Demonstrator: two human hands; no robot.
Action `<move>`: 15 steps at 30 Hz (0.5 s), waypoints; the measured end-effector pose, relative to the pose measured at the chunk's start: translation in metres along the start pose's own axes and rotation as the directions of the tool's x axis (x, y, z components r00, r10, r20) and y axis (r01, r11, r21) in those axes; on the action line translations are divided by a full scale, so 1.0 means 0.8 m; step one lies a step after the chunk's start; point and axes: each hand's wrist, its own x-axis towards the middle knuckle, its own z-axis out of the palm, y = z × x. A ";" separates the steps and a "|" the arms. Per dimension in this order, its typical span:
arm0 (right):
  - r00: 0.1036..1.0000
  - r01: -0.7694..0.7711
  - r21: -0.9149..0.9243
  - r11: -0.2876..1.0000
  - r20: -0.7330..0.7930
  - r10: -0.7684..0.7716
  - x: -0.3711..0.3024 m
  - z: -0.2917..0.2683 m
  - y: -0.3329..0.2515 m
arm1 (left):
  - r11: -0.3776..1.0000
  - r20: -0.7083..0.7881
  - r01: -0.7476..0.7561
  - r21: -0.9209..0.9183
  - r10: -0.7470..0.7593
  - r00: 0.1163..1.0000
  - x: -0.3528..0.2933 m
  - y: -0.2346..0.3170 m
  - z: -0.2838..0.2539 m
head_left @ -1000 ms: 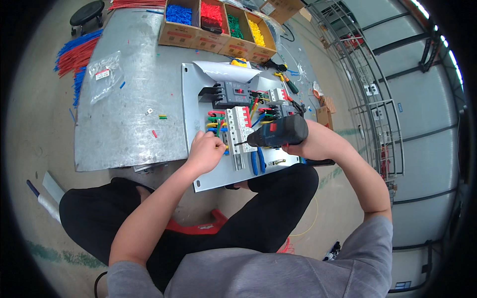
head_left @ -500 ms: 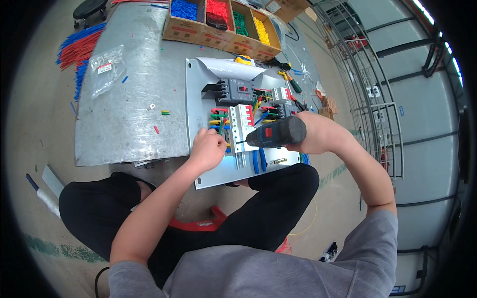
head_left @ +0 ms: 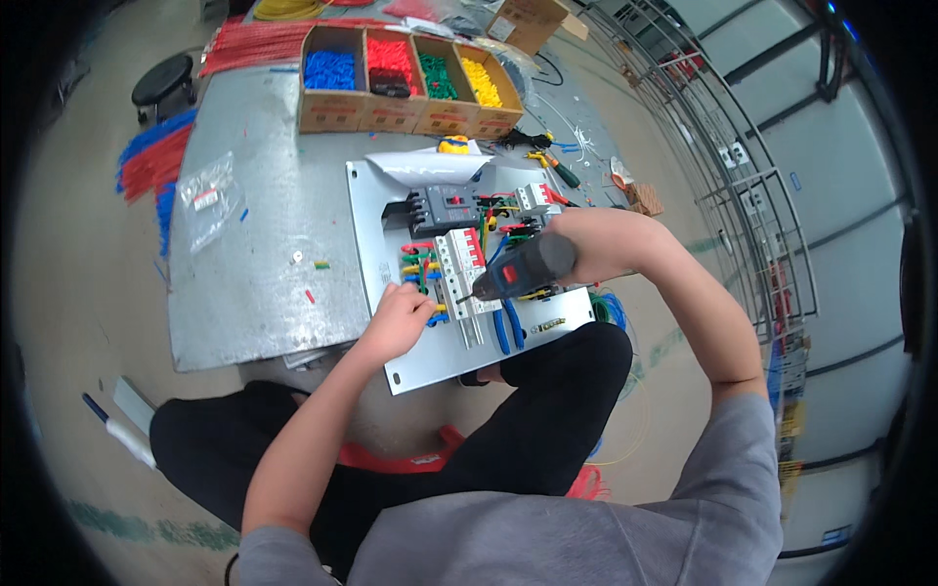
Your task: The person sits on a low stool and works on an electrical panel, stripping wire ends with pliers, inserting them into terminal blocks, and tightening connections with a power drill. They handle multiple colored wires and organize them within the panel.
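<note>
My right hand [head_left: 604, 237] is wrapped round the grip of a black cordless drill [head_left: 523, 269]. Its thin bit points left and down at the lower end of a white circuit breaker block [head_left: 459, 262] with red levers; I cannot tell if the tip sits in a screw. On the block's left side, my left hand [head_left: 399, 317] is closed, fingertips pinching at a short yellow wire [head_left: 440, 309]. Red, green, yellow and blue wires [head_left: 420, 266] run along that side. Everything is mounted on a light grey metal plate [head_left: 415, 368], beneath a larger dark grey breaker [head_left: 447, 208].
The plate rests on a grey table [head_left: 264, 283], overhanging towards my legs. Cardboard bins [head_left: 391, 115] of coloured sleeves stand at the back. A plastic bag [head_left: 208, 205] lies left, a screwdriver [head_left: 564, 174] right. Blue-handled pliers [head_left: 508, 327] lie on the plate; a metal rack [head_left: 743, 186] stands right.
The view has shifted, so the table and plate appear lower. The drill has tilted, its bit now pointing more downward at the breaker block. My left hand stays beside the wires.
</note>
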 end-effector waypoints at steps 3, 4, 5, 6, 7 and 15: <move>0.952 0.064 -0.040 0.997 -0.296 -0.073 -0.043 -0.006 0.031 | 0.999 -0.084 -0.028 -0.028 0.026 0.996 -0.017 -0.003 -0.016; 0.878 0.104 -0.029 0.994 -0.467 -0.105 -0.078 -0.009 0.048 | 0.999 -0.107 -0.028 -0.043 0.023 0.994 -0.022 0.003 -0.017; 0.827 0.146 0.050 0.988 -0.554 -0.095 -0.103 -0.016 0.048 | 0.996 -0.146 -0.086 0.015 0.088 0.985 -0.029 -0.002 -0.021; 0.814 0.160 0.160 0.974 -0.579 -0.038 -0.120 -0.020 0.049 | 0.998 -0.122 -0.052 0.031 0.055 0.991 -0.034 -0.001 -0.023; 0.798 0.193 0.264 0.945 -0.603 0.006 -0.130 -0.026 0.050 | 0.998 -0.102 -0.012 0.056 0.018 0.995 -0.040 0.003 -0.032; 0.425 0.704 0.568 0.426 -0.818 0.388 -0.002 0.182 0.135 | 0.972 0.085 0.011 0.234 -0.031 0.996 -0.031 0.040 -0.054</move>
